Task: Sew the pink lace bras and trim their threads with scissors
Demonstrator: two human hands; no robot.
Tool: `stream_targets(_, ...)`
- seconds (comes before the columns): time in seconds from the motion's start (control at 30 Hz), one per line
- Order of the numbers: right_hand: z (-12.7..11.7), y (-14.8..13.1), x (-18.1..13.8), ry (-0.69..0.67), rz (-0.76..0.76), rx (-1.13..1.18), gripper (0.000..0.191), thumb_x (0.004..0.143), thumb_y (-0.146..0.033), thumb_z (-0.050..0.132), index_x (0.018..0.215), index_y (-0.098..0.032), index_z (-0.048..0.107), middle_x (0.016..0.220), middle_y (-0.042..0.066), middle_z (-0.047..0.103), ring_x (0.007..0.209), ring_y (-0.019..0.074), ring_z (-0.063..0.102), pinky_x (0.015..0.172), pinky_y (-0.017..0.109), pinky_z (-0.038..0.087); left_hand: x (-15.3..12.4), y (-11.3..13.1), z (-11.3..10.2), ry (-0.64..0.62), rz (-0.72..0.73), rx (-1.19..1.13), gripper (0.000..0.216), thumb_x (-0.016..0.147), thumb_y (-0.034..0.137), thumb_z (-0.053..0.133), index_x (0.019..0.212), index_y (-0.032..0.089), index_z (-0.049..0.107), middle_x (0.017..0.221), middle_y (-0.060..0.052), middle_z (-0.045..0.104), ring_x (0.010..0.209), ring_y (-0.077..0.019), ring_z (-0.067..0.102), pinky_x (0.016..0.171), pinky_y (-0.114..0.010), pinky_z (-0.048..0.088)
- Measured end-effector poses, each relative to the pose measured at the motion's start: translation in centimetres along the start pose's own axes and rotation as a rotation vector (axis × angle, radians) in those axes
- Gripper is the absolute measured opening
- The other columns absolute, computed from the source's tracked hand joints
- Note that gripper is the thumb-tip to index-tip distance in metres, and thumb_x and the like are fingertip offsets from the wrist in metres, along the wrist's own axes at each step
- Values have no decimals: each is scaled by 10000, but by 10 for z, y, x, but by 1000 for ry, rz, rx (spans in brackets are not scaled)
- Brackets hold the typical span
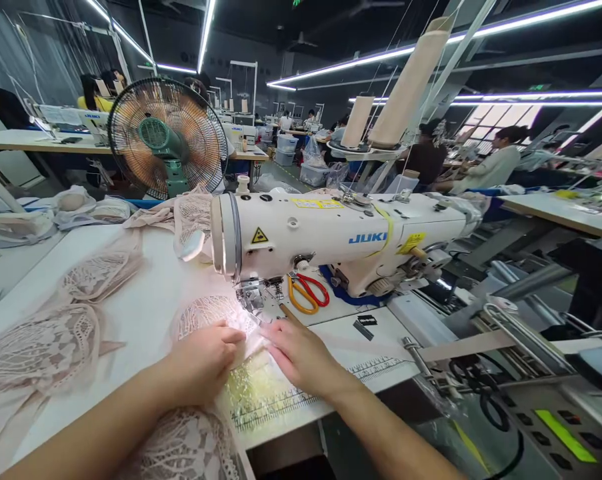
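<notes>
Head view: I see the lace piece (201, 319) on the table by the foot (251, 298) of the sewing machine (311, 223); my left hand (208, 357) curls over its near edge, while my right hand (298, 347) reaches in from the other side, fingers partly extended; whether either pinches or merely presses the cloth, I cannot tell. With fingertips this near the foot, I judge a needle injury the chief hazard, caused by guiding too far inward; uneven pull between the hands could pucker the lace or bend the seam. The scissors (308, 295) lie behind the right hand; the loose blades (367, 320) beside it could cut a careless reach.
</notes>
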State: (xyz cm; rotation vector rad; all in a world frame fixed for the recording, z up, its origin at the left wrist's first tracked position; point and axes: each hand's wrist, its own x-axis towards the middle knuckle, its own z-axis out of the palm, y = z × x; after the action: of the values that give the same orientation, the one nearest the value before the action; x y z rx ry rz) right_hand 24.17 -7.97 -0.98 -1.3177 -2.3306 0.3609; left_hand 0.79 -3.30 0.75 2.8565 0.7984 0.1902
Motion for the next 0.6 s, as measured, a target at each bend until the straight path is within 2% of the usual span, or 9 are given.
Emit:
stream_targets(0.07,-2,7,5,-74,-24,-129,403,875,-63,536,1233,-192,666,1034,78,662,927,219,593,769,301,478,-3,9,6,17,-17,-2,203,786,77,497,677,197,619,1027,-57,732,864,-189,670,1039,-386,466)
stream_targets(0.17,0,11,4,-115,-41,-211,343,815,-5,553,1052,-190,718,1019,70,661,925,228,578,771,308,468,-9,14,11,81,-6,0,196,824,96,461,742,205,602,995,-60,714,871,-197,660,1017,-399,468)
stream_targets(0.23,2,12,-1,-121,-55,-214,311,797,4,565,998,-178,717,1030,73,667,948,228,580,813,316,472,-11,14,10,107,-11,-6,185,855,118,440,786,212,584,946,-54,700,859,-200,655,1001,-411,467)
stream_targets(0.33,6,13,-8,-98,-119,-195,312,819,-25,584,1060,-185,702,1077,71,678,1081,233,578,909,335,470,-5,14,5,70,-207,-36,198,914,181,415,759,221,531,746,-17,637,719,-194,629,816,-359,510)
stream_targets(0.43,8,11,-12,-65,-166,-182,333,837,-35,573,1107,-186,697,1100,75,687,1219,248,537,992,372,448,14,11,-5,49,-447,-33,247,952,180,352,777,212,523,735,-18,615,661,-184,615,616,-290,465)
stream_targets(0.5,8,8,-12,-86,-148,-179,335,832,-26,559,1094,-177,703,1099,76,692,1203,252,544,982,374,456,29,8,-10,59,-506,-7,237,955,171,355,816,199,545,820,-40,641,693,-180,632,594,-272,447)
stream_targets(0.6,7,2,-10,-150,-99,-170,304,823,-33,559,1059,-157,708,1103,75,693,1091,247,575,924,360,477,48,4,-9,29,-554,48,213,932,180,440,745,199,540,828,-44,651,661,-176,623,569,-267,412)
